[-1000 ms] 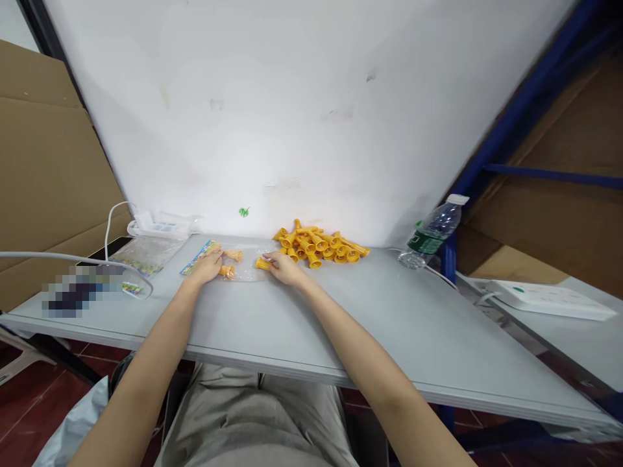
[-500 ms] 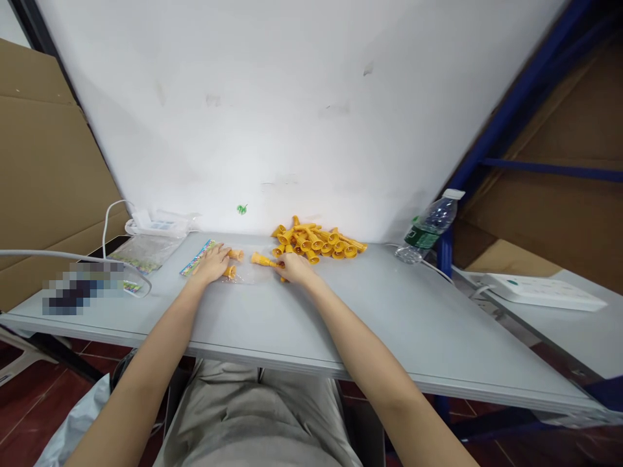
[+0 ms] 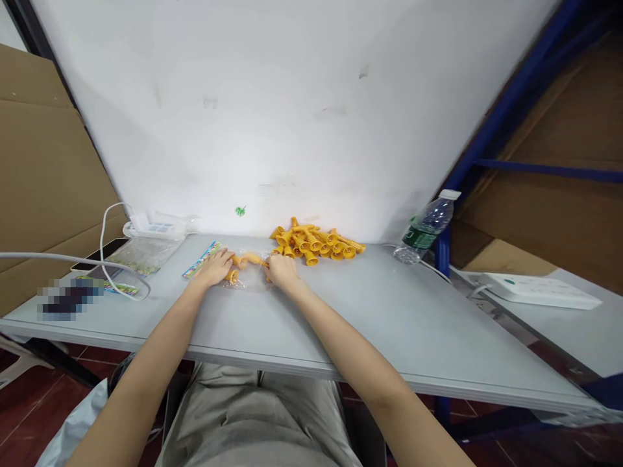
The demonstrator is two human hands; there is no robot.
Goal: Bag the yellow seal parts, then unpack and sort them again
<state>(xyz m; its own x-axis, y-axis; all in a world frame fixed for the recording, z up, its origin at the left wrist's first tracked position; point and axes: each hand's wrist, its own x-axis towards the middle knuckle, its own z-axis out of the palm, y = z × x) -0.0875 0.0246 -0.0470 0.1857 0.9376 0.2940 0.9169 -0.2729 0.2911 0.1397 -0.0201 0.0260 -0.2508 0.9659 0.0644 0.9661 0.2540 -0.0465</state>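
Note:
My left hand point(image 3: 213, 267) lies flat with its fingers stretched over a clear plastic bag point(image 3: 250, 280), by the bag's colourful printed header point(image 3: 202, 258). Inside the bag, beside my left fingertips, is a yellow toy horn point(image 3: 232, 277); another yellow piece lies just above it. My right hand point(image 3: 282, 269) is closed around the narrow end of a further yellow toy horn point(image 3: 253, 258), whose wide end points left over or into the bag; I cannot tell how deep. Directly behind my right hand lies a pile of similar yellow horns point(image 3: 318, 243).
More clear bags with printed headers point(image 3: 141, 253) lie at the left, near a white cable point(image 3: 103, 240) and a dark phone-like object point(image 3: 117, 248). A plastic bottle point(image 3: 428, 227) leans at the right. Beyond it a white power strip point(image 3: 538, 290) rests on another surface.
My right hand has moved left with the yellow horn, bringing its wide end up to the other pieces at the bag. My left hand has stayed on the bag.

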